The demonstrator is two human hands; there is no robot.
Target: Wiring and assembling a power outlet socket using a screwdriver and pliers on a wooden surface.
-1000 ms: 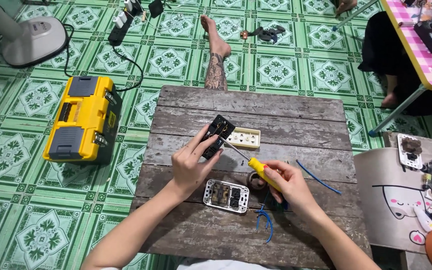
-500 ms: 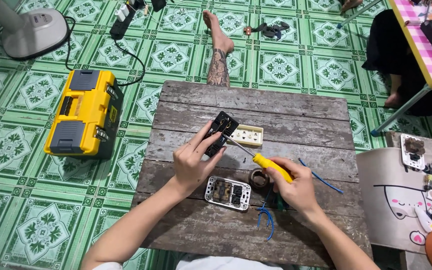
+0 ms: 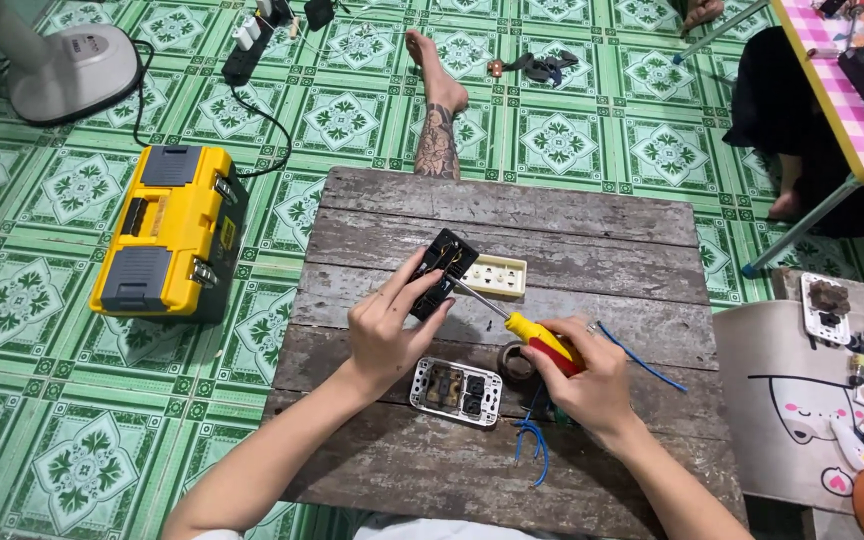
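Note:
My left hand (image 3: 384,325) grips a black switch module (image 3: 442,268) and holds it tilted above the wooden table (image 3: 512,210). My right hand (image 3: 584,380) holds a screwdriver with a yellow and red handle (image 3: 540,340); its metal tip reaches the black module. A cream socket piece (image 3: 494,276) lies just right of the module. A silver switch frame (image 3: 456,391) rests on the planks between my hands.
A yellow toolbox (image 3: 167,230) sits on the green tiled floor at left. Blue wire bits (image 3: 534,440) and a dark tape roll (image 3: 514,362) lie near my right hand. Another person's foot (image 3: 439,70) is beyond the table. More parts lie on a mat (image 3: 802,400) at right.
The view has shifted slightly; both hands keep the same hold, with the screwdriver tip still at the black module.

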